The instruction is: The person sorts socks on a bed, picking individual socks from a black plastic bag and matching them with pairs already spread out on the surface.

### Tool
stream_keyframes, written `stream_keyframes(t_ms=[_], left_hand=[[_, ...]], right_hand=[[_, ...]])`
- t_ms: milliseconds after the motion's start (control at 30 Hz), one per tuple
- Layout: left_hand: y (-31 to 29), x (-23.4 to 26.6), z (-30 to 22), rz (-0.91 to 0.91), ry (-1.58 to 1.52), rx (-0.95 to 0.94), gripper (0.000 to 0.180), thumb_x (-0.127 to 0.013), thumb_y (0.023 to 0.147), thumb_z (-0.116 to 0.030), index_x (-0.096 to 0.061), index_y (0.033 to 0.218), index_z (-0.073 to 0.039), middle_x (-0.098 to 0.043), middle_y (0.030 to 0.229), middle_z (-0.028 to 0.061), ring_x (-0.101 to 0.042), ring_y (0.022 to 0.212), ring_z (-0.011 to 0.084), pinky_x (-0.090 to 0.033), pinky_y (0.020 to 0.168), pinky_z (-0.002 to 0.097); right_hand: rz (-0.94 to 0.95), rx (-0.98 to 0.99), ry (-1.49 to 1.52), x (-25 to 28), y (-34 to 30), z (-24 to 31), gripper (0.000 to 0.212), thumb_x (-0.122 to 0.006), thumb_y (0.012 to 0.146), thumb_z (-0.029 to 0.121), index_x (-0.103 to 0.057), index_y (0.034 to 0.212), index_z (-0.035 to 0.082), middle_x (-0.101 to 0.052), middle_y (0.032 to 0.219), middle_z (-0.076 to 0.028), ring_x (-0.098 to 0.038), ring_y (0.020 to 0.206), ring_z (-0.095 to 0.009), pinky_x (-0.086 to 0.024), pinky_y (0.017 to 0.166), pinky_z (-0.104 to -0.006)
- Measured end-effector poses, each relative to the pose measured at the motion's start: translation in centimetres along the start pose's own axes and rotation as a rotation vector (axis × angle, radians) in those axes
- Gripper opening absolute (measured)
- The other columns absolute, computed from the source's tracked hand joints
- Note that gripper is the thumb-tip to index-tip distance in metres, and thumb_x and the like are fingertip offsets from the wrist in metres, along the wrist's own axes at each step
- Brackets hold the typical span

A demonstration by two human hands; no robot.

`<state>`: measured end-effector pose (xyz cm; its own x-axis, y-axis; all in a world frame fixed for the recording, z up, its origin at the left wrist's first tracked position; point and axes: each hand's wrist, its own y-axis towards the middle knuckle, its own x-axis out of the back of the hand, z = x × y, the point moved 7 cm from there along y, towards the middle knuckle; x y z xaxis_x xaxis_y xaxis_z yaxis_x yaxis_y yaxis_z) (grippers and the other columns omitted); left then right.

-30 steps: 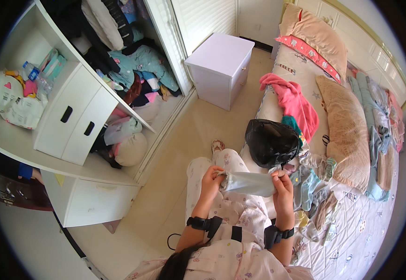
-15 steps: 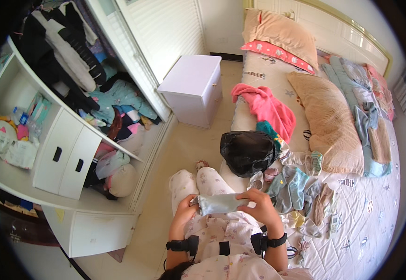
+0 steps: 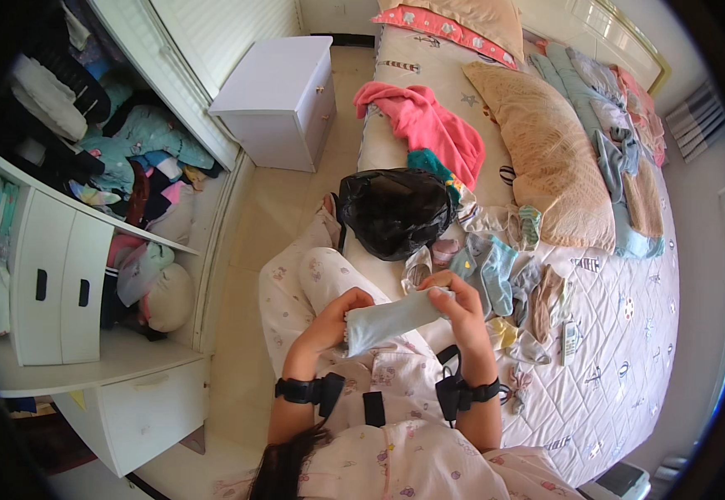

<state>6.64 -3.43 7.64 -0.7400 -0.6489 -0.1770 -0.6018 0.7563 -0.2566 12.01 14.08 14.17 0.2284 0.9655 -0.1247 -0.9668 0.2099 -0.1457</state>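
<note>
A pale grey-blue sock is stretched flat between my hands above my lap. At its wider end, on the left, my left hand is closed on the edge, with some fingers hidden behind the cloth. My right hand pinches the other end, thumb on top. Beyond my right hand, several loose socks lie on the bed, among them a grey and light blue sock and a brown sock.
A black plastic bag stands on the bed's near edge, by a pink garment. Farther right are a tan pillow and folded clothes. A remote control lies right. Leftward stand a white nightstand and an open wardrobe.
My view has shifted, so the bed and wardrobe sit higher and farther left. The sock is now tilted, its right end raised, and its cuff looks flatter. Both hands still hold it.
</note>
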Motion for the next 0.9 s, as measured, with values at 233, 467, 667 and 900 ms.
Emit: stream_keyframes(t_ms=[233, 467, 667, 900], left_hand=[[1.8, -0.4, -0.3, 0.180, 0.387, 0.076, 0.024, -0.054, 0.078, 0.004, -0.053, 0.101, -0.004, -0.058, 0.090, 0.0005, -0.051, 0.085, 0.0104, -0.042, 0.077, 0.0236], [4.4, 1.4, -3.6, 0.224, -0.440, -0.073, 0.044, -0.066, 0.080, -0.024, -0.047, 0.115, -0.005, -0.054, 0.107, 0.0035, -0.052, 0.100, 0.0126, -0.042, 0.086, 0.0263], [3.7, 2.7, -0.8, 0.041, -0.706, -0.062, 0.049, -0.059, 0.085, -0.036, -0.047, 0.119, -0.002, -0.055, 0.109, 0.0039, -0.053, 0.096, 0.0115, -0.043, 0.082, 0.0245], [3.4, 5.5, 2.9, -0.188, -0.072, 0.155, 0.032, -0.064, 0.080, -0.014, -0.056, 0.108, 0.000, -0.057, 0.093, 0.0026, -0.054, 0.084, 0.0084, -0.044, 0.074, 0.0212]], right_hand=[[-0.167, 0.061, 0.068, 3.0, 1.8, -1.2, 0.011, -0.050, 0.081, 0.011, -0.057, 0.080, 0.002, -0.055, 0.079, 0.000, -0.049, 0.073, -0.008, -0.036, 0.065, -0.0202], [-0.349, -0.023, 0.320, 3.2, 3.5, -0.5, 0.013, -0.044, 0.092, 0.014, -0.052, 0.093, 0.004, -0.060, 0.088, -0.006, -0.059, 0.078, -0.014, -0.048, 0.072, -0.0269], [-0.364, -0.022, 0.446, 1.7, 4.0, -1.7, 0.015, -0.043, 0.093, 0.019, -0.050, 0.096, 0.006, -0.057, 0.083, -0.003, -0.058, 0.071, -0.011, -0.047, 0.060, -0.0244], [-0.181, -0.079, 0.283, 2.3, 4.1, -5.1, 0.015, -0.049, 0.090, 0.016, -0.055, 0.083, 0.004, -0.054, 0.079, 0.002, -0.048, 0.066, -0.006, -0.037, 0.062, -0.0193]])
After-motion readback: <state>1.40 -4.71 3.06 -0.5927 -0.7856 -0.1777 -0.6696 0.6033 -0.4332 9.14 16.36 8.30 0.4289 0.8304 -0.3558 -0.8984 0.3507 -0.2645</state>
